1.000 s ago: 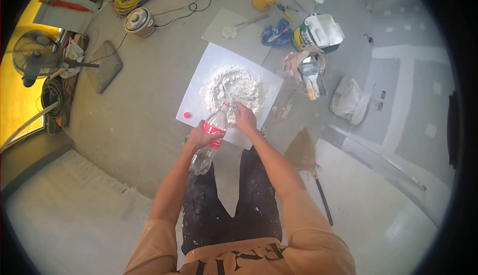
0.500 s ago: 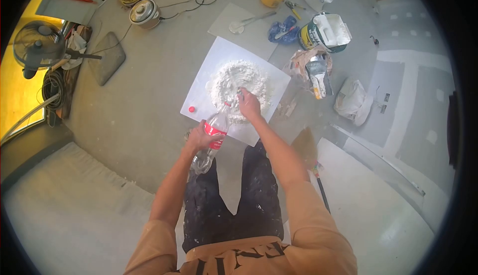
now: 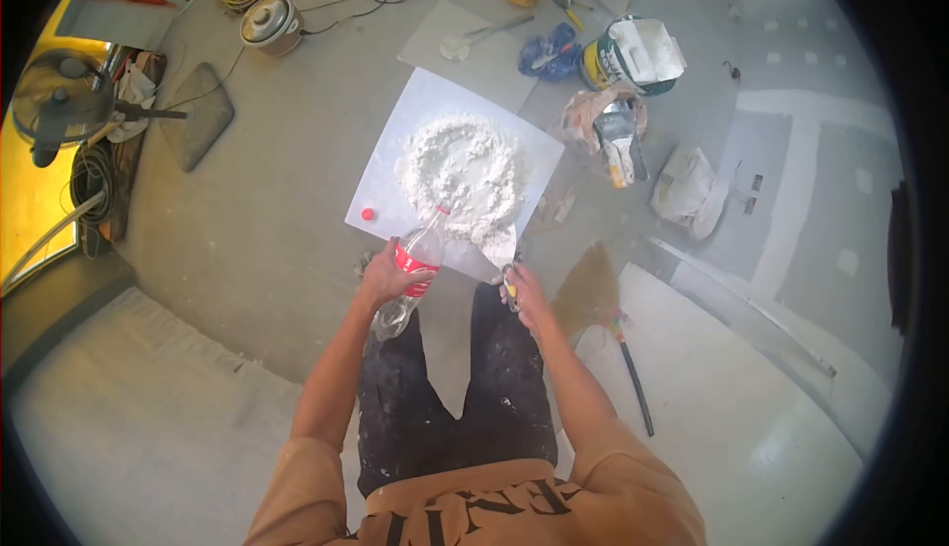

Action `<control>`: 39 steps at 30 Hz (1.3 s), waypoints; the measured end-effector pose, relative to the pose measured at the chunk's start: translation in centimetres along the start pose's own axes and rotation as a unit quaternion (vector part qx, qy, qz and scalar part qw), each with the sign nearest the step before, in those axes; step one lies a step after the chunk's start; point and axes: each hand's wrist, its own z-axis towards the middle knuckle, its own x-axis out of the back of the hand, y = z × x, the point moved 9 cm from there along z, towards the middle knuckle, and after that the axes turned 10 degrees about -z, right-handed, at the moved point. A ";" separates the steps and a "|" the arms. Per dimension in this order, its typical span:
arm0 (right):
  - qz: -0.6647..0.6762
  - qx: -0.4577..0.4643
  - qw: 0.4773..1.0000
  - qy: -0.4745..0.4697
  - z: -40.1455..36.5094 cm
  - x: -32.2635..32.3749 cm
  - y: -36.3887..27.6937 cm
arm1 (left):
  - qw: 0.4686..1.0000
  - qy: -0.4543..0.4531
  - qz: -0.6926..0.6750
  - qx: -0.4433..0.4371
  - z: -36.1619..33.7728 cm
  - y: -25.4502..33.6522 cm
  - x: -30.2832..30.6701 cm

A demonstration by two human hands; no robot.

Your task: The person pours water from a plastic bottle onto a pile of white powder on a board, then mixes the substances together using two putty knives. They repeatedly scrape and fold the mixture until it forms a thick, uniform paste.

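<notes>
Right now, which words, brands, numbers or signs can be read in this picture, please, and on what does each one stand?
No whole word, brand or number can be read with certainty.
Bottle: white marks on the red label, too small to read.
Green and yellow bucket: lettering on the side, too blurred.
Shirt: large black letters, creased and upside down; no full word.
</notes>
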 end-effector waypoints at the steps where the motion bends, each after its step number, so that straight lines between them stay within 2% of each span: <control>1: 0.055 -0.017 0.998 -0.009 -0.8 -0.4 1.4 | 1.000 -0.001 0.003 0.001 -0.1 -0.1 0.0; 2: 0.110 -0.035 0.993 -0.017 -1.1 -0.8 2.6 | 1.000 -0.001 0.007 0.001 -0.2 -0.3 0.0; 5: 0.163 -0.058 0.985 -0.027 -0.9 -2.3 4.6 | 0.999 0.017 0.036 -0.004 -0.9 0.6 0.2; 8: 0.167 -0.060 0.984 -0.024 2.4 -3.1 5.0 | 1.000 -0.011 0.016 0.005 -0.9 0.7 -0.1; 10: 0.171 -0.055 0.983 -0.026 4.6 -3.8 3.4 | 1.000 0.010 0.023 -0.017 -1.0 0.6 -0.1; 13: 0.130 -0.021 0.991 -0.017 6.4 -4.7 -2.7 | 1.000 0.005 0.022 -0.009 -1.2 1.4 0.0; 15: 0.079 0.003 0.997 0.007 6.2 -4.8 -6.5 | 1.000 -0.009 0.013 0.000 -1.1 1.6 -0.1; 18: 0.039 0.004 0.999 0.020 4.7 -4.1 -8.1 | 1.000 -0.016 -0.009 -0.002 -0.5 1.3 -0.4; 20: 0.011 0.003 1.000 0.022 3.2 -3.4 -7.1 | 1.000 -0.010 -0.022 -0.010 -0.1 1.5 -0.4; 23: 0.026 -0.032 0.999 0.011 0.7 -2.3 -1.6 | 1.000 -0.002 0.005 -0.005 0.3 2.1 -0.2; 27: 0.094 -0.080 0.992 -0.001 -1.6 -2.7 4.7 | 1.000 -0.004 0.025 0.003 0.8 2.1 -0.1; 30: 0.091 -0.080 0.993 0.000 0.1 -3.5 6.0 | 0.999 -0.008 0.035 0.011 1.6 0.8 -0.2; 32: 0.068 -0.058 0.996 -0.001 2.6 -4.1 4.8 | 0.999 -0.020 0.042 0.024 1.7 0.3 -0.3; 36: 0.064 -0.002 0.997 0.035 7.3 -5.3 -2.5 | 0.999 -0.011 0.024 0.042 2.1 0.0 0.1; 38: -0.074 0.020 0.995 0.061 9.0 -4.8 -6.6 | 0.999 -0.010 0.017 0.044 2.2 0.5 0.4; 39: -0.073 0.022 0.995 0.062 9.5 -4.7 -8.4 | 0.999 -0.018 0.017 0.045 2.1 1.0 0.6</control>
